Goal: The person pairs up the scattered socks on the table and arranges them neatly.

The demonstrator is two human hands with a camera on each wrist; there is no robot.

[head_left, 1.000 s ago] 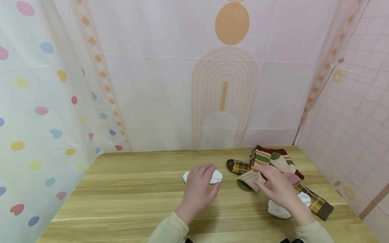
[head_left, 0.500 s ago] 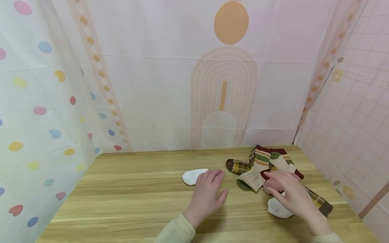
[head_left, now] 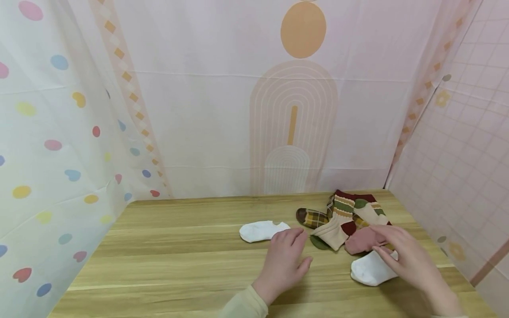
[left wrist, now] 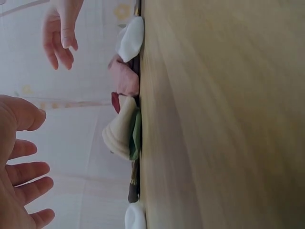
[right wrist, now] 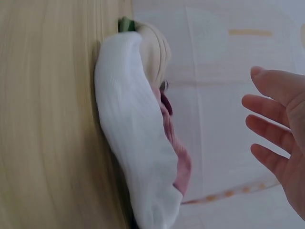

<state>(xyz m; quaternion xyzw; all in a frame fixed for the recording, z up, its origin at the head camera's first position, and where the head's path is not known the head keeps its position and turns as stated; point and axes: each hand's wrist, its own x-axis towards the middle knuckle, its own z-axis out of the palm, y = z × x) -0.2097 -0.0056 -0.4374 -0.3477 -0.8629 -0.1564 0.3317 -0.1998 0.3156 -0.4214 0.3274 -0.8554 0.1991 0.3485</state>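
Note:
My left hand [head_left: 284, 263] hovers above the wooden table with relaxed fingers, holding nothing. Just beyond it lies a white ankle sock [head_left: 258, 231], flat on the boards. On the right, my right hand [head_left: 411, 260] hangs with loosely bent fingers over a second white sock [head_left: 370, 268] and holds nothing; in the right wrist view a gap shows between its fingers and that white sock [right wrist: 133, 124]. A pink sock [head_left: 362, 240] lies behind the second white sock. Beside it is a cream sock [head_left: 334, 234] with a dark red heel, a striped cuff and green beneath it.
Behind these are a brown and yellow plaid sock [head_left: 314, 218] and a cream sock with a green toe [head_left: 370, 212], heaped toward the table's back right. The wooden table [head_left: 167, 260] meets patterned cloth hangings [head_left: 207, 132] at the back and on both sides.
Both hands have moved to the right. The left hand has come off from over the far white sock, and the right hand uncovers more of the pink sock and the near white sock.

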